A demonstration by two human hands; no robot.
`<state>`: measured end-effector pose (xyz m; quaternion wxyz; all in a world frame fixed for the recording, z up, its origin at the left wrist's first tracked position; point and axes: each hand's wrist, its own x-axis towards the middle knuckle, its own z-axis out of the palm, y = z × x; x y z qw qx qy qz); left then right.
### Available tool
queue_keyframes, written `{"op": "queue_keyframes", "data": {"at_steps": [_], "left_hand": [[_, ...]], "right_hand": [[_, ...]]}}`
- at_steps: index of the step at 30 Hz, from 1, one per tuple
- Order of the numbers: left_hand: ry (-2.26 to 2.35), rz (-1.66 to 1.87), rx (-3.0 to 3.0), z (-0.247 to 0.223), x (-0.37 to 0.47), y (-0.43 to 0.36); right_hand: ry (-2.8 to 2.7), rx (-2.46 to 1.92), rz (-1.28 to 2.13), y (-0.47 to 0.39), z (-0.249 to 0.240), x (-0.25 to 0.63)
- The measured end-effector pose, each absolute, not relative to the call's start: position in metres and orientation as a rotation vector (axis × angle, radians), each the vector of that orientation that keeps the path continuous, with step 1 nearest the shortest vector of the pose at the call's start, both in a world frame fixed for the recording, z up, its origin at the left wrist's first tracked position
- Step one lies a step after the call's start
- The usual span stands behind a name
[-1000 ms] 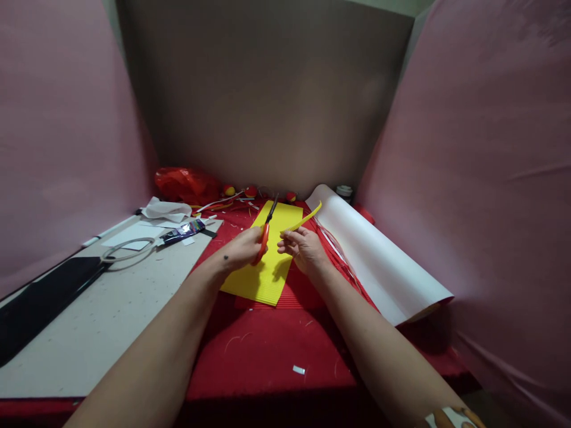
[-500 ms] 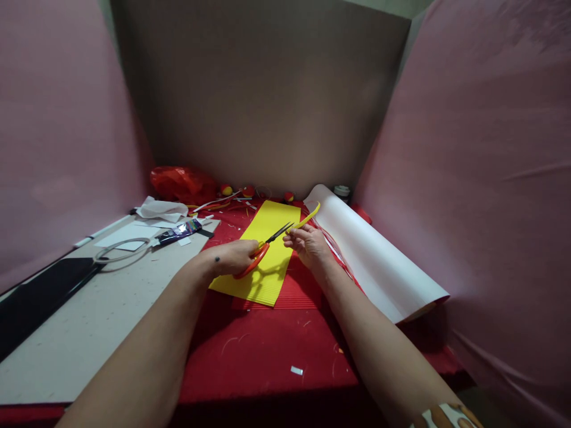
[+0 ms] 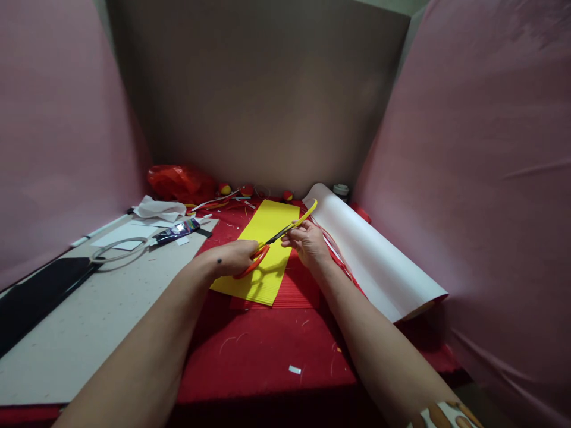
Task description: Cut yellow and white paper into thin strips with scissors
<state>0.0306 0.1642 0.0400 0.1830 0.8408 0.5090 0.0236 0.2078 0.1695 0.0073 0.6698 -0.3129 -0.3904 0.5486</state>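
Note:
My left hand [image 3: 238,257] is closed round the handles of orange-handled scissors [image 3: 257,261]. The blades point up and to the right and are nearly closed, with their tips at a narrow yellow strip [image 3: 307,214]. Between its fingertips my right hand [image 3: 308,244] pinches this strip, whose free end curves upward. Whether the blades touch the strip I cannot tell. Under both hands lies a yellow ridged paper sheet [image 3: 267,214], which partly covers a red ridged sheet [image 3: 297,291].
On the right lies a large white roll [image 3: 370,255]. A grey board [image 3: 134,333] at the left bears a purple tube [image 3: 178,230], a grey ring [image 3: 118,252] and a black sheet [image 3: 40,297]. A red plastic bag [image 3: 181,183] and small red-yellow balls [image 3: 247,191] line the back.
The scissor blades have closed from a slightly open position at the yellow strip. Both hands stay in nearly the same place.

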Motion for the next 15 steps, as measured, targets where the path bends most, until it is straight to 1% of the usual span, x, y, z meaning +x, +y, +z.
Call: {"op": "queue_keyframes", "data": {"at_steps": [6, 15], "left_hand": [[1.434, -0.162, 2.496, 0.045, 0.034, 0.162], [1.46, -0.166, 2.502, 0.052, 0.039, 0.154]], "right_hand": [[-0.875, -0.695, 1.231, 0.17, 0.007, 0.207], [-0.843, -0.681, 1.192, 0.168, 0.006, 0.203]]}}
